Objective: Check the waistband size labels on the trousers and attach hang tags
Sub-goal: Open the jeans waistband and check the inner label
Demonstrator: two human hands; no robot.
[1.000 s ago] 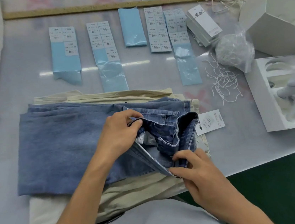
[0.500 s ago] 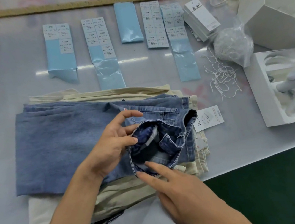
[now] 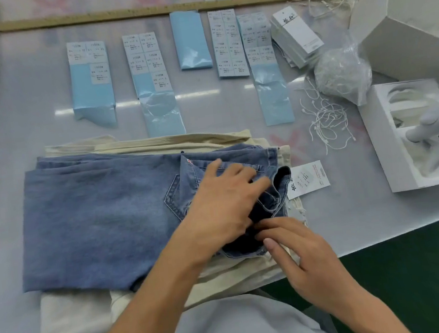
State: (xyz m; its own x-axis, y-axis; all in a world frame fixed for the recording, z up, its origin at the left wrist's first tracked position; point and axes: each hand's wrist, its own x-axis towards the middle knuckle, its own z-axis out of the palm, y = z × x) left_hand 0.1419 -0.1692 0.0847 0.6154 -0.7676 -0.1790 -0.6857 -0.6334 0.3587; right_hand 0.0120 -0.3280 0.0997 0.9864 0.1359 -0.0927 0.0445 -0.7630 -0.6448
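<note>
Two hands now bear on the waistband end of the blue denim trousers. Half a second earlier the waistband was held open, with the pale inner label in sight; it has since been pressed shut. The left hand, which had curled around the opening, lies flat with fingers spread over the back pocket area, pressing the fabric down. The right hand has drawn slightly toward the person; its extended fingers touch the lower edge of the dark waistband fold, just below the left hand. Whether they pinch the cloth cannot be told.

Judgement: the size check on this pair appears finished, and the tag stage follows.

Materials:
1. Trousers: medium-weight denim, matte, slightly faded, folded into a flat rectangle. The waistband fold is thicker and shows a darker inner face with pale stitching.
2. Beneath them: folded cream trousers, softer-looking, projecting on the near and far sides.
3. Just beyond the left fingertips: a white card hang tag, stiff, rectangular, printed, partly tucked under the waistband end.
4. Farther out from the right hand: a tangle of thin white tag strings, limp and likely to snag.
5. Well beyond both hands: glossy blue backing strips carrying size stickers, and a stack of hang tags, on the smooth, reflective table.
</note>
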